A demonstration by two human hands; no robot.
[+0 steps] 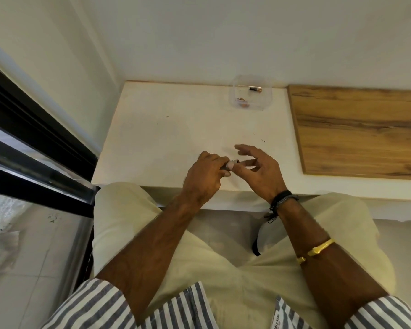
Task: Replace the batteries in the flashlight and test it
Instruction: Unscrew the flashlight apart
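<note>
My left hand (205, 173) grips a small dark flashlight (233, 161) over the near edge of the white table (166, 138); only its open end shows past my fingers. My right hand (259, 166) is just right of it, thumb and forefinger at the flashlight's end, the other fingers spread and loose. Whether they pinch a battery or a cap is hidden. At the back of the table stands a clear plastic box (250, 95) holding a black and copper battery (255, 89) and some small copper-coloured pieces.
A wooden board (356, 129) lies on the right part of the table. A white wall runs behind it. A black-framed glass door (33, 143) stands at the left, with tiled floor and bubble wrap below it. My knees sit under the table edge.
</note>
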